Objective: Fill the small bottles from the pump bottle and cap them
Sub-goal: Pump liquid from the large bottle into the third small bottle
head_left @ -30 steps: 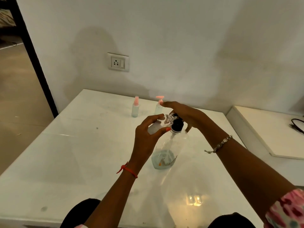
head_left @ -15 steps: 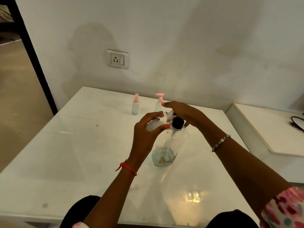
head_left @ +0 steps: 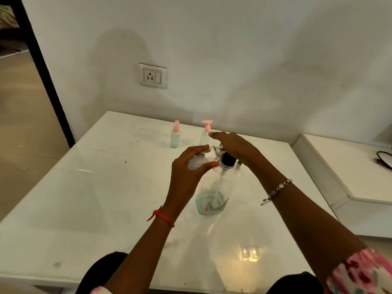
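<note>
- Head view: the worktop (head_left: pixel 101 200) is white, flat and glossy, with a patch of lamp glare near its front edge.
- The pump bottle (head_left: pixel 212 194) stands upright mid-worktop. It is clear, faceted plastic with a round black collar and a shallow layer of pale blue liquid at its base.
- The small bottle (head_left: pixel 201 160) is clear and rounded. It is held in the air, tilted almost onto its side, with its neck at the pump spout.
- The left hand (head_left: pixel 186 172) wraps the small bottle, fingers over the top and thumb beneath; a red thread circles the wrist.
- The right hand (head_left: pixel 233 145) lies palm down on the pump head, fingers stretched out and gripping nothing; a beaded bracelet hangs at the wrist.
- The hands sit close together.
- A spray bottle (head_left: pixel 175 135) and a mini pump (head_left: pixel 205 134), both pale with pink tops, stand upright near the back wall.
</note>
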